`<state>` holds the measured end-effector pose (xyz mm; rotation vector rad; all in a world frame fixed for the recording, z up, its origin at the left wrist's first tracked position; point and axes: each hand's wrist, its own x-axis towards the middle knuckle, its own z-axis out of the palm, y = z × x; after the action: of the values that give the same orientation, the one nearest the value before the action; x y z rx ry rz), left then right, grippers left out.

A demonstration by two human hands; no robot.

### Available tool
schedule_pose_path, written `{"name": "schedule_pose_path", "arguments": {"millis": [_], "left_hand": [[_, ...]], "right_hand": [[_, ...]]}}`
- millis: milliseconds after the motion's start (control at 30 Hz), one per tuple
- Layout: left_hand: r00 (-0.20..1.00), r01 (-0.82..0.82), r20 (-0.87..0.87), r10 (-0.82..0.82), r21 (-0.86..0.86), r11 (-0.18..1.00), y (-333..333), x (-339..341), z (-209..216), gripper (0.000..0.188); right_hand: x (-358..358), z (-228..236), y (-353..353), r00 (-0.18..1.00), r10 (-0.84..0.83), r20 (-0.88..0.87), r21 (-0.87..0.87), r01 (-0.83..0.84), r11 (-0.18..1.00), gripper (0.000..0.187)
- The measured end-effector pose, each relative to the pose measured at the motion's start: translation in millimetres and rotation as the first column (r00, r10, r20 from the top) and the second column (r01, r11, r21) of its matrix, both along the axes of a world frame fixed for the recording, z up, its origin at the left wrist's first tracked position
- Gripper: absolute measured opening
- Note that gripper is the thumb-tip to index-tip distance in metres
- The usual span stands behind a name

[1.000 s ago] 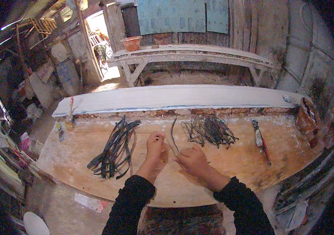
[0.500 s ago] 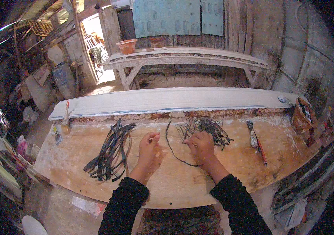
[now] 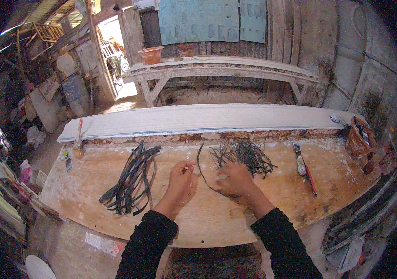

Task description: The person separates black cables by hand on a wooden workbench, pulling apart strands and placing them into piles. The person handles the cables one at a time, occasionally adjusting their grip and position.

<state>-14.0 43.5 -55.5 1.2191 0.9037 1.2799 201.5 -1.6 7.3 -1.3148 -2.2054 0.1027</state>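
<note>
Hands have moved apart: the right hand (image 3: 234,179) now pins a thin dark wire (image 3: 202,171) near the tangled wire pile (image 3: 245,156) (fingers closed), the left hand (image 3: 181,179) pinching its end above the wooden workbench (image 3: 115,218).

Right hand (image 3: 234,180) covers near end of thin dark strand (image 3: 200,168), so grip unclear. Left hand (image 3: 181,177) fingertips curled, contents too small to tell. Both forearms cut by lower edge. Frame corners black. Upper-left clutter blurred.
</note>
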Motion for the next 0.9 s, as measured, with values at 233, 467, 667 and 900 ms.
{"name": "schedule_pose_path", "arguments": {"millis": [233, 467, 667, 900], "left_hand": [[0.937, 0.132, -0.346, -0.04, 0.249, 0.959, -8.8, 4.2, 4.6, 0.024], [0.763, 0.214, -0.644, 0.059, 0.337, 0.917, -4.9, -7.8, -1.1, 0.03], [0.624, 0.045, -0.634, 0.458, 0.614, 0.788, -7.8, -7.6, 11.9, 0.025], [0.662, -0.045, -0.571, 0.486, 0.617, 0.785, 11.3, -29.8, 4.1, 0.045]], "right_hand": [[-19.9, -8.5, -17.5, 0.978, 0.185, -0.101, -0.274, -0.205, 0.94, 0.017], [-29.8, -6.5, -23.8, 0.738, -0.152, -0.657, -0.563, -0.347, 0.75, 0.015], [-8.0, -11.0, -4.6, 0.537, -0.327, -0.778, -0.595, -0.463, 0.657, 0.011], [-0.7, -1.8, -1.8, 0.64, -0.279, -0.716, -0.636, -0.434, 0.638, 0.011]]}}
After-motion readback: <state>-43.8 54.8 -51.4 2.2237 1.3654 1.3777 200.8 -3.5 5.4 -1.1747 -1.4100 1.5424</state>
